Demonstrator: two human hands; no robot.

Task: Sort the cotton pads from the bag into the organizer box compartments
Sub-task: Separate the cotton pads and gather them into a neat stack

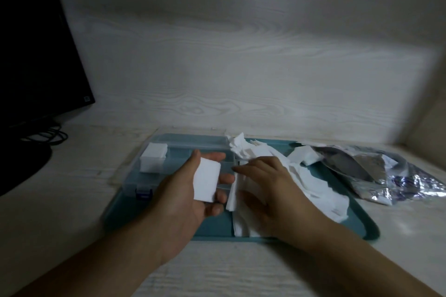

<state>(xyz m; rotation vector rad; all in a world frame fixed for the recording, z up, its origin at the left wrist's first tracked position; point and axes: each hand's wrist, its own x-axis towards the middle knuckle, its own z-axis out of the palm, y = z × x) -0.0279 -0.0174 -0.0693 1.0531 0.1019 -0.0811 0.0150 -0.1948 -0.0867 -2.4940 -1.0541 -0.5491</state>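
A clear organizer box [179, 143] with a purple latch sits on the left of a teal tray [357, 220]. One stack of white cotton pads [154, 155] fills its far left compartment. My left hand [185, 200] holds a neat stack of pads [207, 179] between thumb and fingers, just above the box's front part. My right hand [268, 190] lies palm down on a loose heap of cotton pads [311, 188] spread over the tray, fingers reaching toward the box's edge. The crumpled silvery bag [386, 171] lies at the right, partly on the tray.
A dark monitor [36, 55] and its cables [50, 136] stand at the left on the pale wood-grain table. A wood-grain wall rises right behind the tray. The tray's front rim is close to the table's near side.
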